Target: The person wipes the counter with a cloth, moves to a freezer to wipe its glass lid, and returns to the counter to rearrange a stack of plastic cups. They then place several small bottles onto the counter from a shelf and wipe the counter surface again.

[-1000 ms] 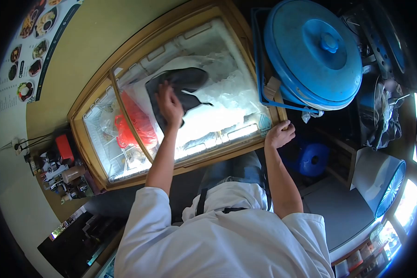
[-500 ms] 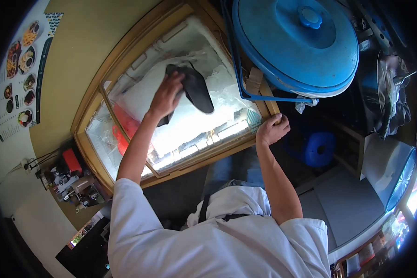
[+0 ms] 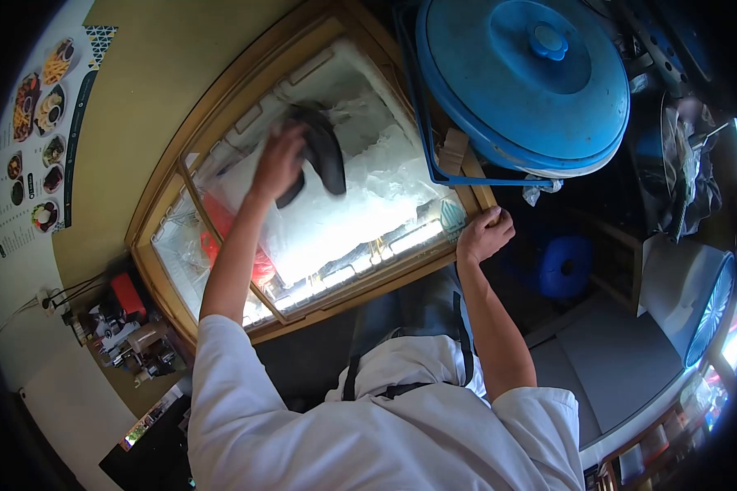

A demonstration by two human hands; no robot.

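My left hand (image 3: 279, 160), blurred by motion, is over the lit chest freezer (image 3: 246, 331) with its fingers closed on a black cloth (image 3: 327, 155). The limp cloth spreads out to the right of the fingers, with another flap below them. Beneath it, frosty white ice (image 3: 377, 184) fills much of the freezer. At the freezer's near right corner, my right hand (image 3: 485, 235) has its fingers curled over the wood-coloured frame (image 3: 479, 196). A red plastic bag (image 3: 262, 266) shows at the left, partly behind my left forearm.
A large blue lidded tub (image 3: 516, 90) stands at the freezer's right end, beside a blue metal bracket (image 3: 499, 181). A blue round container (image 3: 565, 266) sits lower on the right. On the left wall hangs a food menu poster (image 3: 33, 139).
My left hand has moved left with the black cloth, which has swung and changed shape. My right hand stays on the frame corner.
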